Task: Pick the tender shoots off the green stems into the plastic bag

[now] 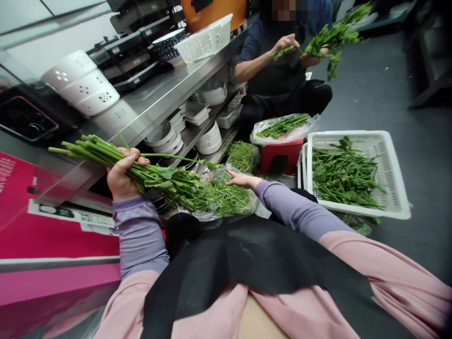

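Note:
My left hand [123, 175] is closed around a thick bunch of leafy green stems [169, 181], its cut ends pointing left and its leaves drooping right. One longer stem [169, 155] sticks out above the bunch toward my other hand. My right hand [243, 180] reaches past the leafy end with fingers stretched and apart, and nothing shows in them. Beneath it lies a clear plastic bag of thin green pieces [231, 198], partly covered by the bunch. Another heap of thin greens [242, 156] sits just behind.
A white perforated basket [391, 174] of leafy greens stands at right, beside a red stool [282, 155] bearing a bag of stems [284, 126]. Opposite, a co-worker [261, 61] holds greens in both hands. Metal shelving [155, 101] with white bowls [208, 139] runs along the left.

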